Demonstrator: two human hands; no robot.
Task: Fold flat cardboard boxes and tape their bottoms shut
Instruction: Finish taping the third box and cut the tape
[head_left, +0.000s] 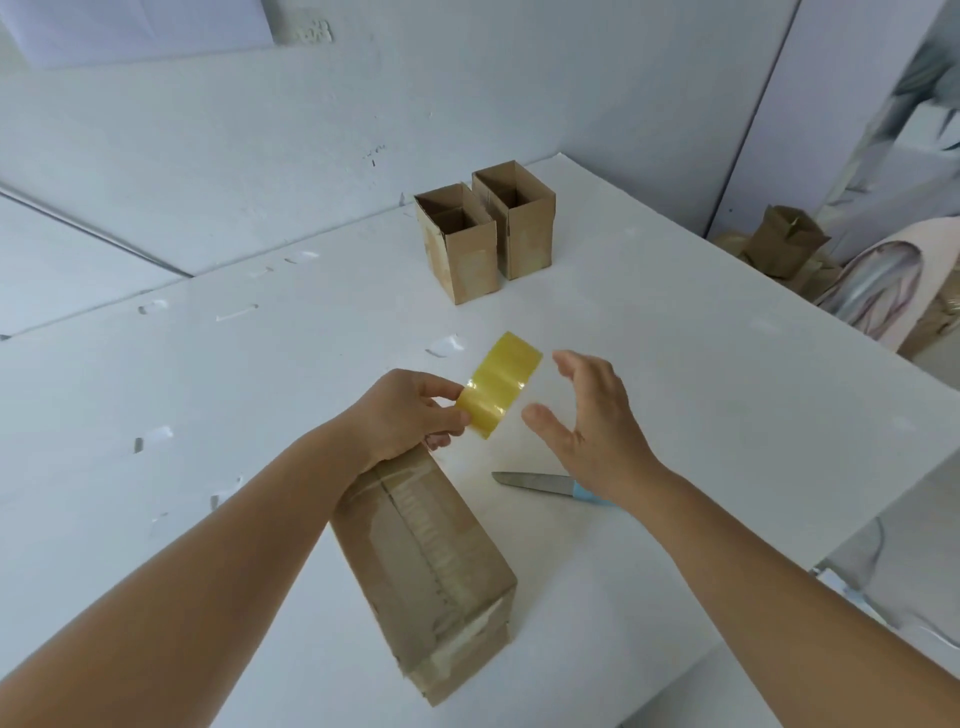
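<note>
The left hand (410, 410) is pinching the near-left end of a yellow roll of tape (500, 384) between thumb and curled fingers, holding it up above the white table (727, 395). The right hand (587, 415) is hovering just to the right of the roll, apart from it, with its fingers relaxed and spread and its thumb pointing left toward the tape; it is grasping nothing. Under the left forearm, a cardboard box (431, 571) is lying on the near part of the table with its taped bottom seam facing up, clear tape running along the seam and down over the near end. To the right of that box, a knife (540, 483) with a light blue handle is lying flat on the table, its blade pointing left and its handle partly hidden behind the right wrist. Farther away, two upright boxes (483, 234) are standing side by side with their tops open, touching or nearly touching each other. Beyond the table's right edge, more brown cardboard (784, 244) is sitting in a heap.
</note>
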